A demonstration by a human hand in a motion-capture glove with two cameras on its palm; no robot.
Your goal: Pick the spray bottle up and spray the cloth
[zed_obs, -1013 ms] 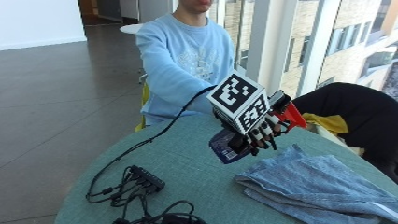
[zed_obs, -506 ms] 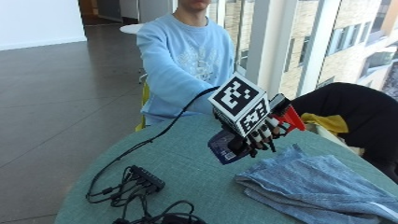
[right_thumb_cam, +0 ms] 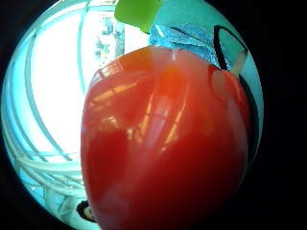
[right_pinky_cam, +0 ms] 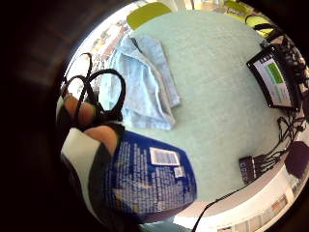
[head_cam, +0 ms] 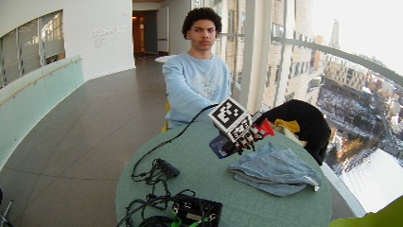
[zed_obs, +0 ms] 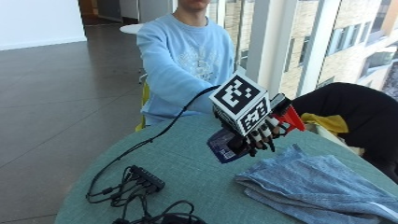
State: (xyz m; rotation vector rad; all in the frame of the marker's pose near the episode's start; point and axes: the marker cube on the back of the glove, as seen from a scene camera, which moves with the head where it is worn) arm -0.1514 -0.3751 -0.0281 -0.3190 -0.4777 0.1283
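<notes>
Since the black-gloved right hand [zed_obs: 256, 135] has its fingers curled round the blue-labelled, red-headed plastic spray bottle [zed_obs: 225, 143] held off the table, red nozzle facing the crumpled light-blue denim cloth [zed_obs: 317, 189] lying near right, it's probably lining up a spray.

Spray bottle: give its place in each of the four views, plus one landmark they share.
Outside view: spray bottle held off the table in the gloved right hand.
Wide outside view: mid-picture, above the table.
Little finger side palm view: its blue label fills the foreground.
Thumb side palm view: its red head fills the picture.
Shared landmark: the blue cloth.
</notes>
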